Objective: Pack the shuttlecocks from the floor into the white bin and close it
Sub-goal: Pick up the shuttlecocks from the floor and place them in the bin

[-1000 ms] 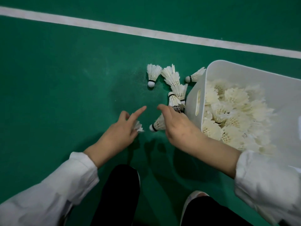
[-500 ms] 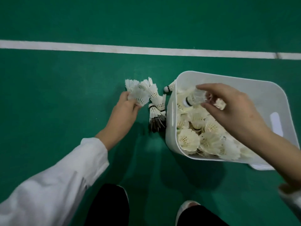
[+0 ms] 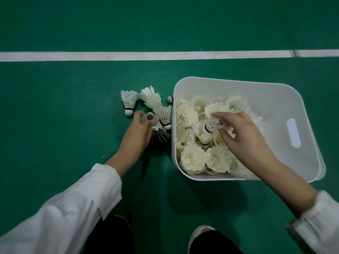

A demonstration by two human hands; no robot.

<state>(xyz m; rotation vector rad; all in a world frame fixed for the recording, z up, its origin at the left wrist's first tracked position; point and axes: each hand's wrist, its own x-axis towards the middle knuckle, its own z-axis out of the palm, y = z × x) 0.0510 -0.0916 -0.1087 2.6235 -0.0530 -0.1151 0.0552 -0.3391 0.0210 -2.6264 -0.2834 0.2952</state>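
Heads up: your left hand (image 3: 136, 133) is grasping a shuttlecock (image 3: 150, 119) right against the loose floor cluster (image 3: 155, 100), so a quick lift could scatter them. Your right hand (image 3: 242, 136) pinches a shuttlecock (image 3: 208, 128) at the fingertips (image 3: 215, 115), over the nearly full white bin (image 3: 275, 99), where it could bounce out

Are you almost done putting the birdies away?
Mostly. The white bin is already heaped with shuttlecocks. The right hand is dropping one in; the left hand grabs another. A few shuttlecocks remain on the floor, and the bin is still open.
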